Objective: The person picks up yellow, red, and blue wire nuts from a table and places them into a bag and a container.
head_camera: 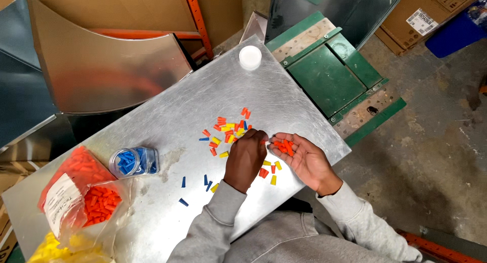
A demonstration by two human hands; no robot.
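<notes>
Galvanised sheet-metal table [284, 98], scratched and dull-shiny, over a stained concrete floor. My right hand [304, 159] lies palm up, fingers half curled into a shallow cup, carrying a small heap of orange wire connectors [284, 146]. My left hand [247, 156] is palm down beside it, fingertips pinched at one orange piece; how tightly I cannot tell from above.

Connectors are small ribbed plastic cones, hard and light. A mixed scatter [228, 128] of orange, yellow and blue ones lies just beyond my left hand; a few blue strays [183, 202] sit nearer my sleeve.

Risks: the open cup is shallow, so a tilt would spill the heap; cones roll on smooth metal, and the table edge is near my right hand.

Further left: a clear jar of blue connectors [134, 162] on its side, a crinkled clear bag of orange ones [99, 204], and a white lid [250, 57] far up.
</notes>
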